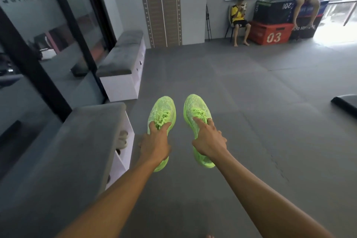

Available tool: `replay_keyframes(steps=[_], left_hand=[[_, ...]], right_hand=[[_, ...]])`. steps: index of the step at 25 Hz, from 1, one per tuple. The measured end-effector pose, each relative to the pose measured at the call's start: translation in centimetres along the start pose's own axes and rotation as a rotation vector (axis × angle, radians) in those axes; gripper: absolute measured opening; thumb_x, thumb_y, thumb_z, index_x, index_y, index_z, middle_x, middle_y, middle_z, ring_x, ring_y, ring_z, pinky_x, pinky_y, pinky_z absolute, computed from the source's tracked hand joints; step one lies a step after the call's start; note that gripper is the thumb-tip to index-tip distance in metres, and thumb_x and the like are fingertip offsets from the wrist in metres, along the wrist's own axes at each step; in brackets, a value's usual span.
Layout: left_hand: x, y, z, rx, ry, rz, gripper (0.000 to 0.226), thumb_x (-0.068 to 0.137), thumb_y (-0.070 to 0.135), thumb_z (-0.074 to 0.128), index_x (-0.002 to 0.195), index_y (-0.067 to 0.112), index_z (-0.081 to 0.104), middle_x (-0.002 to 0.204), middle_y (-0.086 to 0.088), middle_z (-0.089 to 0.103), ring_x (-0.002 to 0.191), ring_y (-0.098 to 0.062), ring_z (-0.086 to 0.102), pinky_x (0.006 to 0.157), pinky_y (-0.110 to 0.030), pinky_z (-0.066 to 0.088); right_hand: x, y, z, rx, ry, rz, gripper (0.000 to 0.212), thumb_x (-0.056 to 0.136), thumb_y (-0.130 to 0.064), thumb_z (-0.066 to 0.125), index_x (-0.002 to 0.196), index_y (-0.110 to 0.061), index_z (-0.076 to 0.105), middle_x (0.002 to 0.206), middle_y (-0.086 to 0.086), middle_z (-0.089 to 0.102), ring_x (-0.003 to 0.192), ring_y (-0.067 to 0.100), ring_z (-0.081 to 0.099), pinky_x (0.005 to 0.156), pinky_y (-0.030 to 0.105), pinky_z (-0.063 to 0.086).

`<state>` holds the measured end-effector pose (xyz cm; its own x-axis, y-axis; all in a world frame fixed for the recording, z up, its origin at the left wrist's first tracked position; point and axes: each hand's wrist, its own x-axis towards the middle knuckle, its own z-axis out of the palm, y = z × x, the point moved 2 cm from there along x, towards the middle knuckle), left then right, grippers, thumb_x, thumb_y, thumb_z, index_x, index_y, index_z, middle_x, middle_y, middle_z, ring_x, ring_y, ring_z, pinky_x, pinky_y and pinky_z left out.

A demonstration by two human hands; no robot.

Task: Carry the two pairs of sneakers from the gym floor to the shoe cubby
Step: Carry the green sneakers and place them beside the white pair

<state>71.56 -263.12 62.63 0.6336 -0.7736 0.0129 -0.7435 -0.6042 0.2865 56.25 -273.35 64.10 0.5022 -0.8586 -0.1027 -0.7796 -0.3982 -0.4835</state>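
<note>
I hold a pair of neon green sneakers above the grey gym floor, toes pointing away from me. My left hand (155,141) grips the left sneaker (163,110) at its opening. My right hand (209,139) grips the right sneaker (195,110), with the index finger stretched along the laces. Just left of my left arm stands a white shoe cubby (125,152) with a grey padded top; a pale shoe (122,139) lies in an upper compartment. I see no second pair on the floor.
A second white cubby bench (123,81) stands further along the glass wall (58,31) on the left. Two people sit at the far right by stacked plyo boxes (270,34). A dark object (345,102) juts in at the right edge. Grey mat flooring (251,102) stretches ahead.
</note>
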Motion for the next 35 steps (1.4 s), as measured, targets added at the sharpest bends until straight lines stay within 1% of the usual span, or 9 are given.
replay_keyframes(steps=[4, 9, 14, 16, 19, 23, 28, 31, 35], left_hand=[[14.7, 1.0, 0.6, -0.026, 0.063, -0.032, 0.076, 0.086, 0.019, 0.063, 0.147, 0.048, 0.030, 0.152, -0.013, 0.022, 0.111, -0.048, 0.049, 0.086, -0.054, 0.049], [33.2, 0.4, -0.2, -0.091, 0.070, -0.115, 0.079, 0.084, 0.016, 0.063, 0.146, 0.050, 0.029, 0.152, -0.011, 0.019, 0.118, -0.045, 0.046, 0.088, -0.057, 0.047], [53.4, -0.9, -1.5, -0.052, 0.118, -0.073, 0.080, 0.087, 0.011, 0.061, 0.151, 0.045, 0.026, 0.155, -0.016, 0.017, 0.120, -0.047, 0.046, 0.092, -0.057, 0.047], [61.6, -0.5, -2.5, 0.018, 0.144, -0.034, 0.081, 0.089, 0.009, 0.060, 0.153, 0.043, 0.023, 0.158, -0.017, 0.012, 0.125, -0.045, 0.043, 0.095, -0.057, 0.047], [72.0, 0.1, -3.4, 0.048, 0.172, -0.013, 0.080, 0.091, 0.011, 0.060, 0.154, 0.041, 0.022, 0.161, -0.018, 0.008, 0.127, -0.042, 0.042, 0.094, -0.056, 0.047], [86.9, 0.8, -2.5, 0.091, 0.227, 0.039, 0.079, 0.090, 0.015, 0.060, 0.154, 0.042, 0.022, 0.160, -0.017, 0.009, 0.123, -0.040, 0.043, 0.090, -0.055, 0.049], [105.0, 1.2, -1.2, 0.075, 0.267, -0.044, 0.081, 0.087, 0.014, 0.063, 0.151, 0.044, 0.023, 0.159, -0.015, 0.011, 0.120, -0.040, 0.043, 0.085, -0.057, 0.049], [114.9, 0.8, -1.3, 0.043, 0.251, -0.134, 0.081, 0.087, 0.012, 0.064, 0.150, 0.045, 0.025, 0.159, -0.015, 0.011, 0.124, -0.045, 0.041, 0.086, -0.062, 0.047], [129.2, -0.1, -0.9, 0.017, 0.259, -0.169, 0.081, 0.088, 0.008, 0.062, 0.150, 0.044, 0.026, 0.159, -0.015, 0.009, 0.124, -0.047, 0.040, 0.089, -0.066, 0.045]], right_hand=[[15.9, -2.7, 0.0, -0.015, -0.029, -0.056, 0.088, 0.083, -0.012, 0.056, 0.152, -0.050, 0.018, 0.167, 0.003, 0.011, 0.132, 0.046, 0.041, 0.098, 0.059, 0.037], [35.0, -9.2, -0.1, -0.021, -0.064, -0.114, 0.089, 0.084, -0.013, 0.058, 0.152, -0.052, 0.016, 0.167, 0.001, 0.009, 0.133, 0.046, 0.040, 0.099, 0.059, 0.037], [53.5, -15.1, 0.6, -0.049, -0.002, -0.123, 0.087, 0.085, -0.014, 0.059, 0.152, -0.050, 0.017, 0.166, 0.002, 0.011, 0.131, 0.046, 0.041, 0.099, 0.060, 0.037], [60.7, -16.8, 0.1, -0.083, 0.052, -0.098, 0.085, 0.086, -0.014, 0.058, 0.151, -0.050, 0.017, 0.165, 0.003, 0.011, 0.128, 0.045, 0.042, 0.097, 0.059, 0.038], [70.3, -18.1, -1.0, -0.134, 0.097, -0.049, 0.085, 0.086, -0.012, 0.057, 0.151, -0.049, 0.016, 0.164, 0.005, 0.009, 0.122, 0.044, 0.044, 0.095, 0.057, 0.039], [85.2, -18.9, -1.4, -0.116, 0.150, -0.014, 0.086, 0.086, -0.012, 0.055, 0.152, -0.049, 0.015, 0.164, 0.005, 0.008, 0.118, 0.042, 0.045, 0.091, 0.053, 0.039], [104.2, -20.1, -2.6, -0.094, 0.157, -0.075, 0.087, 0.086, -0.012, 0.055, 0.153, -0.049, 0.014, 0.164, 0.005, 0.008, 0.118, 0.041, 0.045, 0.092, 0.054, 0.040], [114.9, -22.3, -4.1, -0.057, 0.105, -0.080, 0.089, 0.084, -0.010, 0.056, 0.153, -0.050, 0.016, 0.166, 0.004, 0.007, 0.122, 0.042, 0.044, 0.095, 0.056, 0.038], [128.9, -26.0, -4.3, -0.054, 0.089, -0.127, 0.090, 0.083, -0.008, 0.056, 0.153, -0.049, 0.016, 0.166, 0.004, 0.008, 0.120, 0.041, 0.044, 0.093, 0.055, 0.038]])
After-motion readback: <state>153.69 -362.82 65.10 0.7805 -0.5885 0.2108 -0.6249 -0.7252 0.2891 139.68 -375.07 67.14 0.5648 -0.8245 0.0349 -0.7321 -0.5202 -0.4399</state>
